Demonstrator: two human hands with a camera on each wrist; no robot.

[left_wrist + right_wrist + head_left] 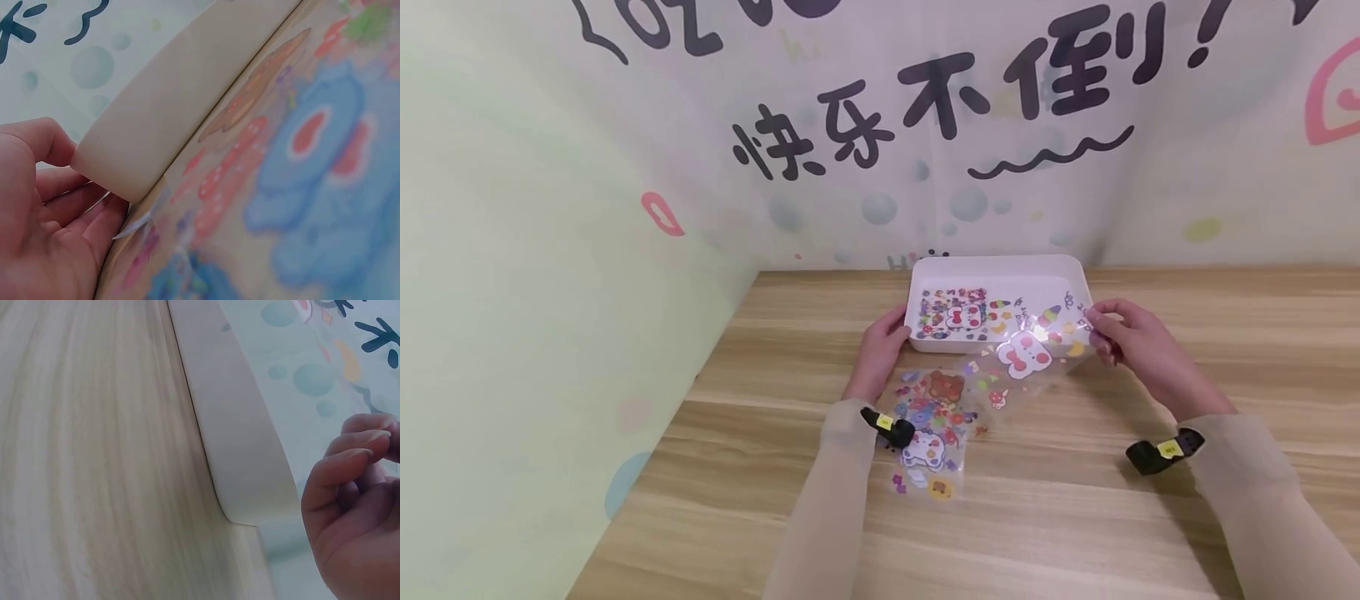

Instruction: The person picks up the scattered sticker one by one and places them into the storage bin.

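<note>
My left hand (880, 350) grips the near left corner of a shallow white tray (1000, 271). In the left wrist view its thumb lies at the corner of the tray (162, 100), with the other fingers around the lower edge. Past the tray's right side, my right hand (1131, 342) pinches the end of a clear sticker sheet (1026, 354) showing a white bunny with a red bow. This sheet slants across the tray's front edge toward the table. From the right wrist, the hand (356, 506) appears with curled fingers beside the tray's outer wall.
More clear stickers, including a brown bear (946, 386) and a white figure (923, 450), lie on the wooden table (1075, 517) below the tray. Another colourful sticker sheet (953, 315) lies inside the tray's left part. A printed wall cloth (1037, 217) hangs directly behind.
</note>
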